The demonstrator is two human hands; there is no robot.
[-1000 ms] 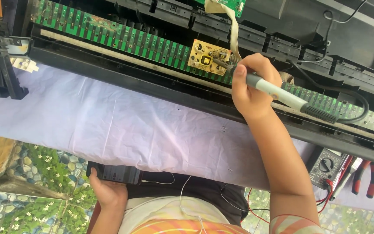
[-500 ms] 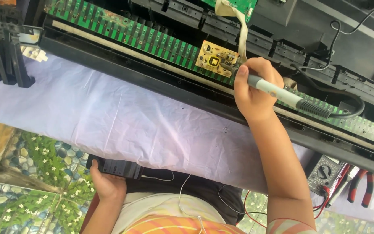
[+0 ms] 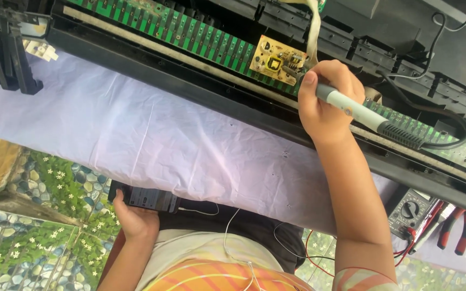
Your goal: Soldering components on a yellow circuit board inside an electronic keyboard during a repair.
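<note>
The right hand is closed around a soldering iron, its grip clamped on the pale grey handle with the thumb laid along the top near the front end. The iron slants from the lower right up to the left, its dark ribbed collar and black cable trailing off behind the hand, and its tip, mostly hidden by the thumb, sits at the right edge of a small yellow circuit board. That board lies on a long green circuit board that runs diagonally inside an opened black electronic keyboard casing, which rests across a worktop covered with a pale lilac cloth. A flat beige ribbon cable drops down toward the yellow board from above. The left hand is low in the view, close to the person's body, its grip wrapped around the end of a dark phone at the near edge of the cloth, with a thin white wire leading away from it. To the far right, beyond the casing, a grey multimeter lies with red and black leads, just beside red-handled pliers. At the upper left a set of detached black keys stands on the cloth.
</note>
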